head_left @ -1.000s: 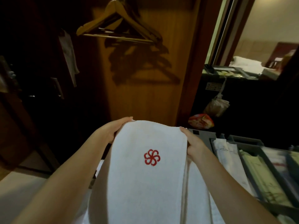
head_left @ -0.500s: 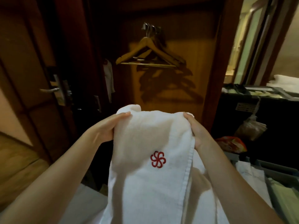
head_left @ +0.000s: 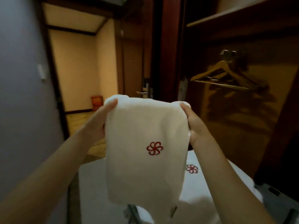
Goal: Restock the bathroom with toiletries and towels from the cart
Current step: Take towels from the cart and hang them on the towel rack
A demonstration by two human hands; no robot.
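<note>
1. Cart [head_left: 271, 196], nearest you, low right: only a grey moulded corner shows. No toiletries are in view from here.

2. Towel stack [head_left: 210, 188], on the cart, just beyond its near edge: white, folded flat, with one red emblem [head_left: 191, 168] facing up.

3. Folded towel [head_left: 145, 167], the item in hand: it hangs in the air above the stack and clear of it, lifted to chest height in front of you. It is white with a red pinwheel-flower emblem [head_left: 154, 148] stitched at the centre. The emblem has no letters. A small tag [head_left: 174, 209] sits at the lower hem, probably a care label, too blurred to read.

4. Left hand [head_left: 100, 122]: holds the towel's upper left edge, fingers laid long against the cloth. The thumb is hidden behind it.

5. Right hand [head_left: 193, 125]: grips the upper right corner, thumb on the front, fingers wrapped behind.

6. Wardrobe niche, right, beyond the towel: wooden hangers [head_left: 223, 75] on a rail, with a shelf [head_left: 234, 15] above.

7. Door, centre, further off: a metal handle and lock plate [head_left: 145, 91].

8. Wall switch [head_left: 42, 72], left wall.

9. Orange-red box [head_left: 96, 102], farthest, on the floor at the corridor's end. No print on it is legible.

Status, as a judgement: you are early in the job. One towel is picked and off the cart, but nothing here shows it delivered, and no bathroom is in sight. You have yet to carry this towel in and place it, and the stack and the toiletries are still to come.
</note>
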